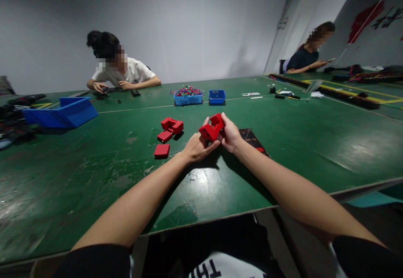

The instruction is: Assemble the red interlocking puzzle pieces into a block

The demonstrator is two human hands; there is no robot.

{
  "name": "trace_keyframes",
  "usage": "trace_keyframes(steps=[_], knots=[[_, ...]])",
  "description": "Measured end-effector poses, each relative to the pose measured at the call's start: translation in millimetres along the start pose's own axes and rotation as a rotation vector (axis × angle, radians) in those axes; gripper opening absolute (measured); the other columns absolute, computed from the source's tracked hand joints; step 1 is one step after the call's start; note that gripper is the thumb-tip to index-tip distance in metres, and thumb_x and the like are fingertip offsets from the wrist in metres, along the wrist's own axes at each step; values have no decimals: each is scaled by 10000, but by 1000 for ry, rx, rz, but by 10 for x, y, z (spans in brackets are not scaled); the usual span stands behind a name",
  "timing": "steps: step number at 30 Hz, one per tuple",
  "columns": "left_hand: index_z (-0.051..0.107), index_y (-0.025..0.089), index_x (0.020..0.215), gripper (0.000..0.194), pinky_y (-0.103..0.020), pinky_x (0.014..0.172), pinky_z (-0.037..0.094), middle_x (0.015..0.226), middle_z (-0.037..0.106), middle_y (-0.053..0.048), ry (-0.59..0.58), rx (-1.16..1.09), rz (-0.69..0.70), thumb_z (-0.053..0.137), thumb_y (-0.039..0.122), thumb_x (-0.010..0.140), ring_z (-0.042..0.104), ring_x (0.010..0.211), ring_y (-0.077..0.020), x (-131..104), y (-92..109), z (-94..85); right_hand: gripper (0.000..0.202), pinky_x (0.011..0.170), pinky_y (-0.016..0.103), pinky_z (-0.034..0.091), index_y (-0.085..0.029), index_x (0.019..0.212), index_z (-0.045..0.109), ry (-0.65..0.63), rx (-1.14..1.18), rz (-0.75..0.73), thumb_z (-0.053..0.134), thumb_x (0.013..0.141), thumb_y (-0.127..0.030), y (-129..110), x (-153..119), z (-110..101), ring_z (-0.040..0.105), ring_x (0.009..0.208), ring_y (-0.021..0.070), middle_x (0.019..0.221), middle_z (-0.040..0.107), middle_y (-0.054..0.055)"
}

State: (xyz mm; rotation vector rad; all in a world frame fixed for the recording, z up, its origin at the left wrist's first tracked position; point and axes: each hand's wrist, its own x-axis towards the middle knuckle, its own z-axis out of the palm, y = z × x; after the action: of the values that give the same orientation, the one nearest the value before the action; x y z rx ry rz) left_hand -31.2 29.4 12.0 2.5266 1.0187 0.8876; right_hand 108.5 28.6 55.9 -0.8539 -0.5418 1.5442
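Observation:
Both of my hands hold one red U-shaped block (210, 131) above the green table (126, 198). My left hand (198, 146) supports it from the left and below, fingers against its underside. On the right, my right hand (230, 133) grips its upper right end between thumb and fingers. To the left of my hands lies a similar red notched block (172, 124). A small red flat block (165, 136) touches or nearly touches it, and another red square block (161, 150) sits closer to me. A dark phone-like device (252, 140) with lit digits lies beside my right hand.
A blue bin full of colourful small parts (188, 97) and a smaller blue bin (217, 97) stand further back. At the left is a large blue bin (64, 112) near dark cables (15, 123). One person (126, 72) leans on the far edge; another person (307, 58) sits far right.

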Motion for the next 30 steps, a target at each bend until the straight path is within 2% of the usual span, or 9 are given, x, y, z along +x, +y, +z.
trace_keyframes(steps=[3,7,9,12,14,18,24,27,30], knots=[[293,130,1521,846,-481,1133,397,1423,540,-186,40,-85,34,403,680,888,529,1321,-347,-14,-9,3,327,439,227,457,-182,798,610,-25,-149,-18,543,939,-469,15,-20,-20,547,450,108,615,653,-4],[138,74,1560,1084,-497,1075,432,1169,690,-181,50,-213,54,376,819,810,598,1224,-367,-24,-30,4,307,370,205,289,-208,753,570,-68,-319,-94,666,843,-485,49,-27,-51,383,374,73,510,518,-71],[122,73,1564,1112,-506,1062,433,1076,715,-168,55,-239,59,334,851,798,620,1185,-374,-27,-38,2,334,400,208,307,-212,768,578,-110,-351,-128,708,791,-519,68,-14,-63,393,409,74,536,526,-75],[84,110,1576,1031,-502,1074,420,1211,671,-182,86,-235,50,324,799,847,610,1204,-357,-25,-48,7,399,523,221,420,-207,788,600,-160,-345,-185,751,714,-569,92,23,-82,509,537,94,644,610,-53],[14,128,1579,1028,-509,1078,417,1346,593,-200,109,-200,38,424,736,859,573,1258,-352,-16,-59,24,435,607,232,464,-203,786,602,-187,-351,-225,761,681,-594,98,51,-97,558,611,106,693,640,-43],[-91,138,1566,1277,-526,1020,460,1441,495,-244,161,-117,43,720,641,717,549,1276,-377,15,-100,91,491,604,259,486,-207,814,581,-225,-444,-246,751,660,-640,82,88,-127,579,598,120,690,641,-45],[87,159,1548,1238,-475,1026,469,1447,481,-223,230,-29,-3,824,542,630,563,1260,-344,33,-104,118,400,595,247,482,-209,883,579,-177,-598,-354,639,803,-596,81,130,-166,598,634,127,746,657,-28],[221,174,1491,1114,-454,1030,458,1448,472,-199,253,65,-46,830,503,618,550,1271,-333,33,-68,87,255,677,266,488,-212,899,601,-101,-777,-481,553,899,-463,69,137,-193,604,697,144,784,670,-8],[278,196,1440,1005,-444,1000,465,1412,493,-175,287,138,-100,808,480,635,543,1270,-332,37,-36,63,184,786,316,482,-214,1055,613,-44,-1102,-641,503,928,-289,9,111,-218,645,793,193,875,705,37]])
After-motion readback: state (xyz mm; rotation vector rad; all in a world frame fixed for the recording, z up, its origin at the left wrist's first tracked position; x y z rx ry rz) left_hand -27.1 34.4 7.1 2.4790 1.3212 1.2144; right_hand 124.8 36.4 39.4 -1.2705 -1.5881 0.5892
